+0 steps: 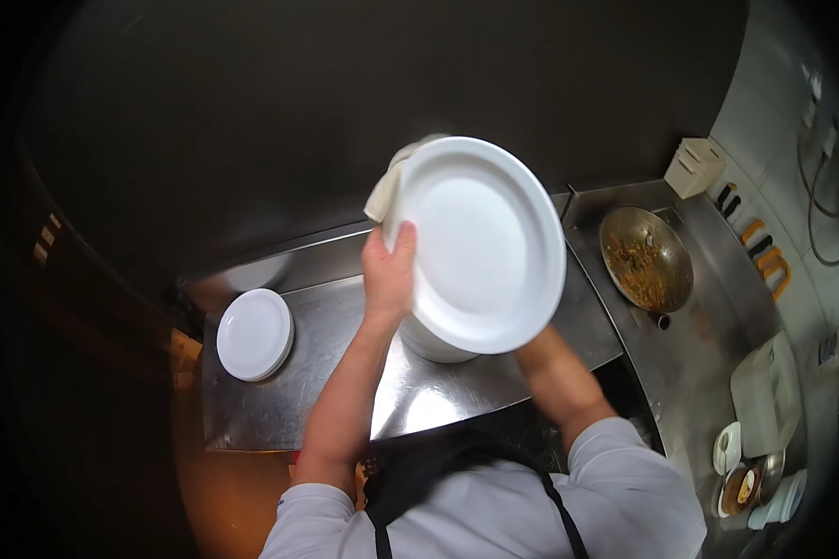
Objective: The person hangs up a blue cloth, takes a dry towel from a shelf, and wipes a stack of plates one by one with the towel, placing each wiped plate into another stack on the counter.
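Note:
My left hand [389, 275] grips the left rim of a large white oval plate [480, 247], its thumb lying on the front face. The plate is tilted up toward me above a steel counter [336, 345]. A cream cloth [385, 193] shows behind the plate's upper left edge, close to my left hand. My right forearm [561, 377] reaches up behind the plate, so my right hand and its fingers are hidden. Below the plate, a stack of white plates [433, 347] is partly covered. Another short stack of white plates [255, 335] sits on the counter at the left.
To the right, a metal pan [645, 259] holds brownish food remains. A cream box [694, 168] stands near the tiled wall, beside several black- and orange-handled tools [772, 265]. A pale lidded container [766, 393] and small dishes [738, 491] occupy the lower right. A dark wall [345, 112] rises behind the counter.

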### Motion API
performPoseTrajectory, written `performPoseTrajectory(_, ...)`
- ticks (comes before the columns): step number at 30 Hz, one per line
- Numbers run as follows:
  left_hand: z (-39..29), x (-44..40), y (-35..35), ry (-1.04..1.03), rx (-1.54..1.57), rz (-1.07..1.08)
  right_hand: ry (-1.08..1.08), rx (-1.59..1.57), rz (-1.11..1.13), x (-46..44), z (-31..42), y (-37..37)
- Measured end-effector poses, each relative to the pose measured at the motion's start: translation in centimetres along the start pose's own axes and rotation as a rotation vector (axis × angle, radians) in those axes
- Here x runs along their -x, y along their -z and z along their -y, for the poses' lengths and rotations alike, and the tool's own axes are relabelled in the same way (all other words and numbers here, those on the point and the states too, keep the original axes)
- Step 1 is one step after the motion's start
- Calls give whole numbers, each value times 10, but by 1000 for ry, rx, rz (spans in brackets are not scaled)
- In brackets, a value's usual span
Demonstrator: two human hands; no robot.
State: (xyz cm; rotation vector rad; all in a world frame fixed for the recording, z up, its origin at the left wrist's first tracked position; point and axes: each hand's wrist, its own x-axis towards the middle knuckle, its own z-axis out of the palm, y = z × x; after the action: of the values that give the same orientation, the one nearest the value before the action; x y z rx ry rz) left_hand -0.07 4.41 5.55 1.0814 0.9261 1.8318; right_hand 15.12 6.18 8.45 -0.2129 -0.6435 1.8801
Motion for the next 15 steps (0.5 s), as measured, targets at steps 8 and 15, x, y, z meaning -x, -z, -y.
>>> performPoseTrajectory(8, -32, 27, 101, 64, -328, 27, 153, 281, 65, 24, 4, -54)
performPoseTrajectory(15, -47, 39, 137, 49, -120, -168, -27, 13, -7, 54, -150, -23)
